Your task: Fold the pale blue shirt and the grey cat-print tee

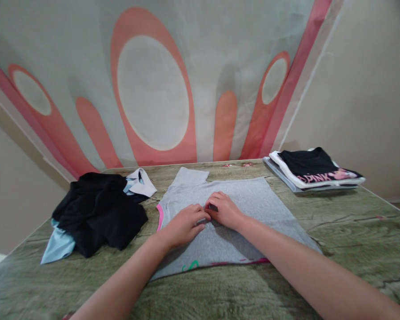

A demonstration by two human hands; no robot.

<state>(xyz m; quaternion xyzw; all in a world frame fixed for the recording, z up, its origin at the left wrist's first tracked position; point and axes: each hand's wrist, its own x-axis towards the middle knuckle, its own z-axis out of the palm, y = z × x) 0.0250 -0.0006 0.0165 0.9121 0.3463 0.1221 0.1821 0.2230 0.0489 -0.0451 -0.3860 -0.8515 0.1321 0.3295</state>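
A grey T-shirt point(253, 200) with a pink neckline lies folded over lengthwise on the table, its sleeve pointing away from me. Some green and magenta print peeks out along the near edge. My left hand point(185, 224) rests at the middle of the shirt, fingers bent and closed at the cloth. Right beside it, my right hand point(224, 211) has curled fingers closed on the same spot, the two sets of fingertips meeting. Small creases run through the fabric under them. The fingertips are partly hidden.
On the left is a loose heap of black clothing point(100, 213) with a light blue piece point(58, 244) and a white collar point(145, 182). A stack of folded clothes point(306, 166) stands at the back right. The wood-patterned table point(360, 240) ends against a patterned wall covering point(205, 124).
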